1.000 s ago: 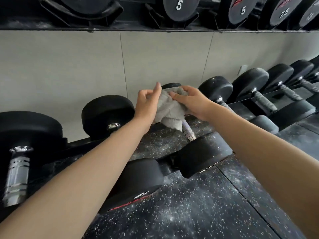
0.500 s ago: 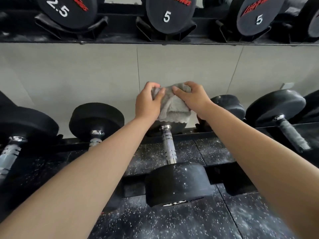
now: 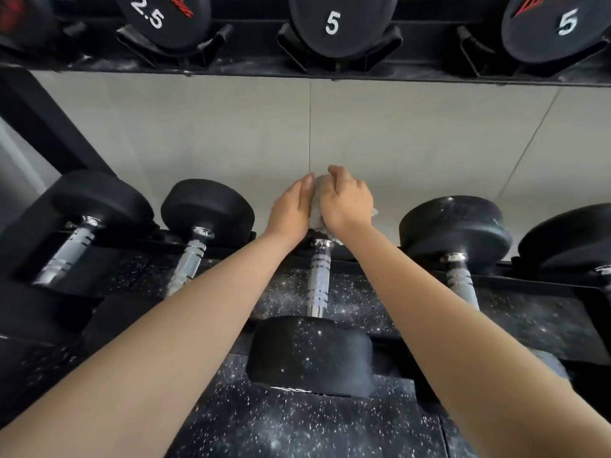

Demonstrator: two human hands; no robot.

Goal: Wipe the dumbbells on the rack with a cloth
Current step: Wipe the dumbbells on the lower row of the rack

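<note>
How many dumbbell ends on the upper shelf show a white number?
3: the 2.5 end at left, the middle 5 end, the right 5 end. The far-left end shows no number; its face is cut off.

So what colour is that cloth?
Light grey. The cloth shows best in the head view.

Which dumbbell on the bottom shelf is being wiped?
The middle dumbbell, straight ahead: its far head is hidden under the grey cloth, with the left hand and right hand on it. Heads of the other dumbbells are bare.
</note>
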